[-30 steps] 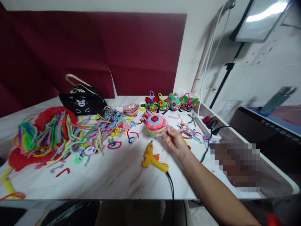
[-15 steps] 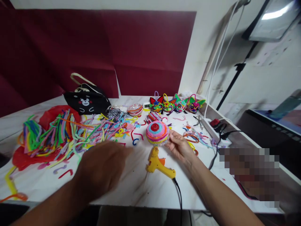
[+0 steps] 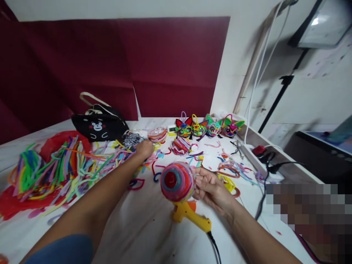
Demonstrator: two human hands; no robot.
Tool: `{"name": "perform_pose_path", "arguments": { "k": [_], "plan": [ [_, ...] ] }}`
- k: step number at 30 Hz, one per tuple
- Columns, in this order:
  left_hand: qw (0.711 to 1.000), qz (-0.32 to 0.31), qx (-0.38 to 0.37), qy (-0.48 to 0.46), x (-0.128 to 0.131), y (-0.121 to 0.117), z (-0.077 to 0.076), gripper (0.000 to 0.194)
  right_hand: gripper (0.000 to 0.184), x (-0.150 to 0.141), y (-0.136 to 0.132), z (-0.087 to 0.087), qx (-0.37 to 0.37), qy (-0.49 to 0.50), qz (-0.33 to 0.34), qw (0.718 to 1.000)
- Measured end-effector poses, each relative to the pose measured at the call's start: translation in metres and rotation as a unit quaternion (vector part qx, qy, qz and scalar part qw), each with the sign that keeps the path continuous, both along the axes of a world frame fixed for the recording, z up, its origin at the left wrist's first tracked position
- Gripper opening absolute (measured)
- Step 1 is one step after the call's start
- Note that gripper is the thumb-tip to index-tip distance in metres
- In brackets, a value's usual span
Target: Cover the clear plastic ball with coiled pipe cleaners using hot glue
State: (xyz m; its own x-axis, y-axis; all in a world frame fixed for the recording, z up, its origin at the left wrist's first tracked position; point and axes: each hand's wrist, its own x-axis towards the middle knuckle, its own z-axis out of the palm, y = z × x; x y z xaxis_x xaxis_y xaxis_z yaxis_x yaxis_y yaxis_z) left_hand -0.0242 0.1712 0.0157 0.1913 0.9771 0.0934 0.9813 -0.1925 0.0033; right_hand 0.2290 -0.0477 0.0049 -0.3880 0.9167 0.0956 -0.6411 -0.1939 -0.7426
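Observation:
My right hand (image 3: pixel 210 187) grips the edge of a striped ball (image 3: pixel 178 182) wound with fuzzy pipe cleaners, red at its centre and ringed in blue, pink and orange. Below it a yellow glue gun (image 3: pixel 192 216) lies on the table, its nozzle end hidden by the ball. My left hand (image 3: pixel 145 148) is stretched far forward over the loose pipe cleaners (image 3: pixel 110 161), beside a black-and-white tinsel-like bundle (image 3: pixel 132 138). Its fingers point away and are hidden behind the back of the hand.
Two more striped balls, one at the back (image 3: pixel 157 135) and one nearer (image 3: pixel 180 146), sit mid-table. Several colourful cat-face ornaments (image 3: pixel 198 129) line the back. A black bag (image 3: pixel 99 124) stands left, and a power strip (image 3: pixel 254 159) with cables lies right.
My left hand has moved forward from near the table's middle to the pipe cleaners at the back. The ball in my right hand has come nearer and now covers the glue gun's nozzle.

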Motion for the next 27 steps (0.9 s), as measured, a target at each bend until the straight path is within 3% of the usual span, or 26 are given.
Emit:
{"name": "perform_pose_path", "arguments": {
  "k": [6,12,15,18,23,27],
  "plan": [
    [0.997,0.014,-0.001,-0.072,0.001,0.016,-0.009,0.035,0.032,0.000,-0.002,0.005,0.009,-0.010,0.004,1.000],
    [0.969,0.019,0.048,-0.243,-0.017,0.006,0.016,0.026,0.035,-0.003,-0.004,0.005,0.020,-0.039,0.009,0.999],
    [0.929,0.027,0.074,-0.361,-0.019,-0.017,0.027,0.026,0.035,-0.005,-0.007,0.002,0.036,-0.071,0.023,0.997],
    [0.879,0.008,0.059,-0.474,-0.014,-0.054,0.026,0.029,0.037,-0.006,-0.010,0.000,0.059,-0.115,0.035,0.991],
    [0.809,0.002,0.027,-0.587,-0.011,-0.118,0.003,0.030,0.038,-0.005,-0.009,0.000,0.043,-0.144,0.010,0.989],
    [0.783,0.020,0.024,-0.622,-0.017,-0.143,-0.016,0.027,0.032,-0.005,0.004,-0.002,0.019,-0.121,-0.060,0.991]
  ]
}}
